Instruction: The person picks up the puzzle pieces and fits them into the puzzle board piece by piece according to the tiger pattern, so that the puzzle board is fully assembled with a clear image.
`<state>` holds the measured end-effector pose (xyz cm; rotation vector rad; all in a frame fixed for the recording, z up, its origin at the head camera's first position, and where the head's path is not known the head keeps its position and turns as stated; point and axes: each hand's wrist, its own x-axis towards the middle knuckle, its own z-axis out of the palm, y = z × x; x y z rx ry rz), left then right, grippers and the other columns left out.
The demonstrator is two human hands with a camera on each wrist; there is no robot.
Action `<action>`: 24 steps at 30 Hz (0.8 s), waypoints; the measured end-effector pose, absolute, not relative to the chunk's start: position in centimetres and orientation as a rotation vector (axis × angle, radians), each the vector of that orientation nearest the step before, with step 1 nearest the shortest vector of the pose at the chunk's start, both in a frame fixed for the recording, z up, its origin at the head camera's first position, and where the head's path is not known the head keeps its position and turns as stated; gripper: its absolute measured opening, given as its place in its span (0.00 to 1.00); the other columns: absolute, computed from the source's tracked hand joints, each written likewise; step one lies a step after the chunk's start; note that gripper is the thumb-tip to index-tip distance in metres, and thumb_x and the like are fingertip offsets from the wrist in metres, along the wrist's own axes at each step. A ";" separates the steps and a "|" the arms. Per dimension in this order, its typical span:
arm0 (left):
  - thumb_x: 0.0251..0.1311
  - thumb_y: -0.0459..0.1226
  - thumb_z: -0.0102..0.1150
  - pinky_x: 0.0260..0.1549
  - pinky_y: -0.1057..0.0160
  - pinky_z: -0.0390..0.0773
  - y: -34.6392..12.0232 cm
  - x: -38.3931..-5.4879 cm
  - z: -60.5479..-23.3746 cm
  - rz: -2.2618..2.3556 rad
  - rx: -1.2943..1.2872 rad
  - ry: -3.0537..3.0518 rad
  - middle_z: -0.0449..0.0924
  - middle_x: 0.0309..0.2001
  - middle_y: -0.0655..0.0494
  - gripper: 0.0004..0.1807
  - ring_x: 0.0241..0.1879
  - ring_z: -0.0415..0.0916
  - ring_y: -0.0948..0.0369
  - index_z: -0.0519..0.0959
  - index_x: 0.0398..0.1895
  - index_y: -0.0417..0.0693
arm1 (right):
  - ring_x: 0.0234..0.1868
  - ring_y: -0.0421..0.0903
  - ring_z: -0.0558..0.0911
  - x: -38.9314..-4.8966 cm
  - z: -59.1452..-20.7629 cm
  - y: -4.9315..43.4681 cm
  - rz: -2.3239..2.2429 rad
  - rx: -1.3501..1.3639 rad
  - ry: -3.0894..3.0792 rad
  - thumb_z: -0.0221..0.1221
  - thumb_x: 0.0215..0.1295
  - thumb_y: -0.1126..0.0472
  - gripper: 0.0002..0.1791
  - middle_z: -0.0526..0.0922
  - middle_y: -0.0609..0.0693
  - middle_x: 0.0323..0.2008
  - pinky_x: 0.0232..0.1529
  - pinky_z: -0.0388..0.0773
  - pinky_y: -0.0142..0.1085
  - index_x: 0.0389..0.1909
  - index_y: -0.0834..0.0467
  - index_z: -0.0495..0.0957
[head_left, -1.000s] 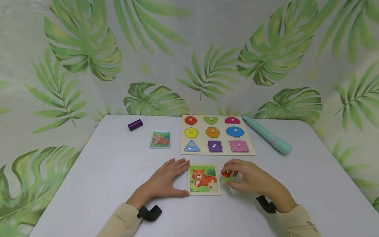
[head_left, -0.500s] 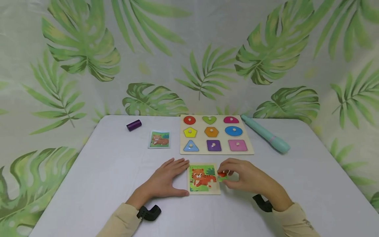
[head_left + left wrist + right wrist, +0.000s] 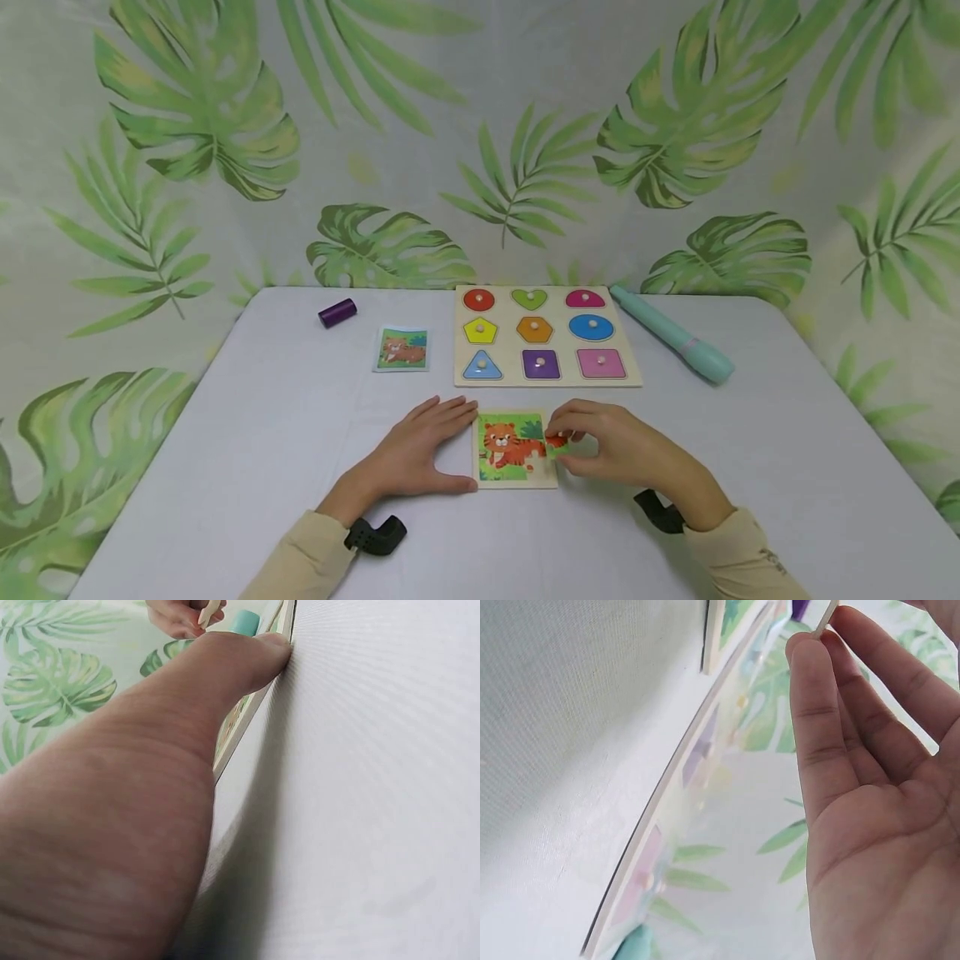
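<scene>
A wooden jigsaw tray (image 3: 517,485) with an orange tiger picture lies at the near middle of the table; bare wood shows at its lower right. My left hand (image 3: 408,454) lies along the tray's left side, fingertips at the upper corner and thumb at the lower one, fingers fairly straight. In the left wrist view the thumb (image 3: 255,656) touches the tray's edge. My right hand (image 3: 618,442) pinches a red and green puzzle piece (image 3: 557,447), which overlaps the tray's right rim in the head view. From the right wrist, the piece (image 3: 825,619) appears edge-on between the fingertips.
Behind the tray lies a peg board (image 3: 634,379) of coloured shapes. A small tiger picture card (image 3: 402,350) and a purple cylinder (image 3: 337,313) are at the back left. A mint-green, flashlight-shaped stick (image 3: 675,335) slants along the board's right.
My right hand has moved left with the puzzle piece, from beside the tray to over its right rim. My left hand has stayed against the tray's left side.
</scene>
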<state>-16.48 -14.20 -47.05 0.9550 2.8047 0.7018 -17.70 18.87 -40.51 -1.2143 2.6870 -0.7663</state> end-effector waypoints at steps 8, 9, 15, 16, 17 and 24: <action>0.55 0.68 0.65 0.82 0.53 0.42 -14.2 -16.5 -47.1 0.696 0.959 2.801 0.57 0.81 0.59 0.56 0.82 0.49 0.60 0.59 0.81 0.51 | 0.47 0.37 0.82 -17.6 -40.8 18.5 -0.750 -1.224 2.672 0.73 0.60 0.58 0.17 0.84 0.39 0.51 0.49 0.86 0.33 0.51 0.50 0.86; 0.55 0.68 0.65 0.82 0.53 0.42 -14.2 -16.5 -47.1 0.694 0.954 2.801 0.57 0.81 0.59 0.56 0.82 0.49 0.59 0.59 0.81 0.51 | 0.48 0.37 0.82 -17.6 -40.9 18.4 -0.748 -1.223 2.669 0.73 0.60 0.58 0.17 0.84 0.39 0.51 0.50 0.86 0.33 0.51 0.50 0.86; 0.55 0.68 0.65 0.82 0.53 0.42 -14.2 -16.5 -47.0 0.680 0.949 2.806 0.57 0.81 0.59 0.56 0.82 0.49 0.60 0.59 0.82 0.52 | 0.50 0.38 0.82 -17.3 -40.7 17.9 -0.736 -1.214 2.668 0.72 0.60 0.58 0.16 0.84 0.40 0.51 0.53 0.86 0.36 0.50 0.51 0.87; 0.56 0.68 0.64 0.82 0.53 0.42 -14.2 -16.5 -47.1 0.679 0.950 2.806 0.57 0.81 0.60 0.56 0.82 0.49 0.60 0.59 0.82 0.52 | 0.50 0.38 0.82 -17.3 -40.7 17.8 -0.737 -1.212 2.667 0.73 0.60 0.58 0.16 0.84 0.40 0.51 0.53 0.86 0.36 0.50 0.52 0.87; 0.56 0.68 0.65 0.82 0.53 0.42 -14.2 -16.5 -47.1 0.685 0.949 2.804 0.57 0.81 0.60 0.56 0.82 0.49 0.60 0.59 0.82 0.52 | 0.50 0.38 0.82 -17.3 -40.8 17.7 -0.732 -1.209 2.667 0.73 0.60 0.58 0.16 0.84 0.41 0.51 0.54 0.86 0.36 0.50 0.52 0.87; 0.55 0.68 0.65 0.82 0.52 0.43 -14.2 -16.5 -47.0 0.705 0.957 2.800 0.58 0.81 0.58 0.56 0.81 0.50 0.59 0.60 0.81 0.51 | 0.49 0.37 0.82 -17.2 -41.5 17.3 -0.738 -1.244 2.658 0.73 0.61 0.57 0.15 0.84 0.39 0.49 0.54 0.86 0.35 0.48 0.51 0.88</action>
